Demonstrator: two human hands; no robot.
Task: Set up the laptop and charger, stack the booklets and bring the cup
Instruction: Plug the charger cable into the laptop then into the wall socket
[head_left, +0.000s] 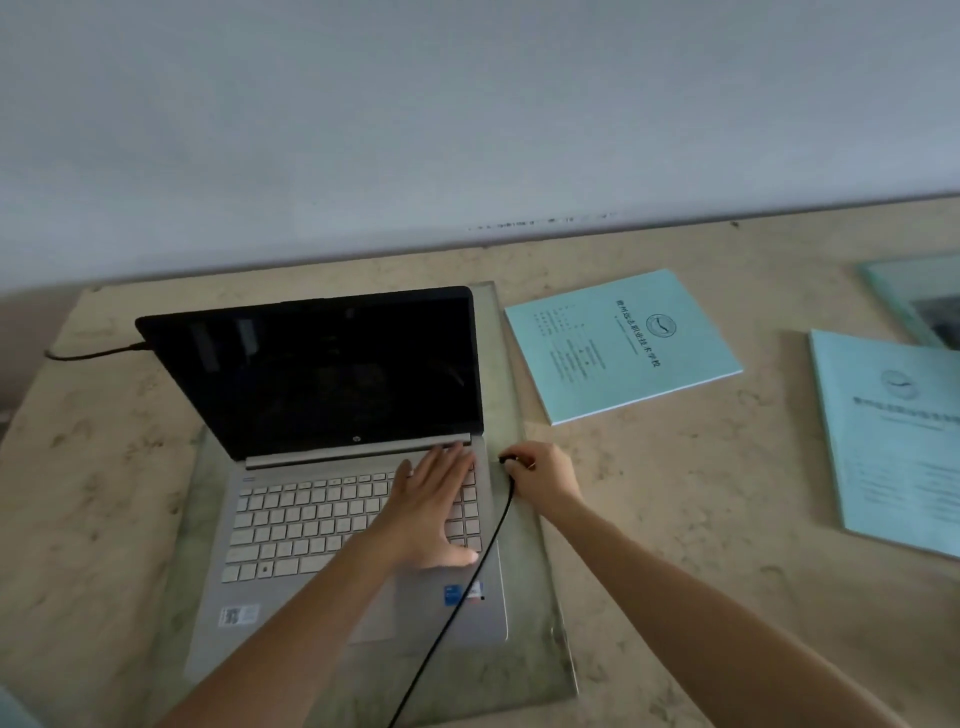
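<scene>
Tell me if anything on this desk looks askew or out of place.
Nothing is damaged or spilled. The two blue booklets lie apart and at different angles, not stacked, and no cup is in view.

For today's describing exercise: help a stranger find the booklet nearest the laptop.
Start at the open laptop on the beige table. Just right of its dark screen lies a pale blue booklet. Unlike the other booklet, cropped at the frame's right edge, it is entirely visible.
</scene>
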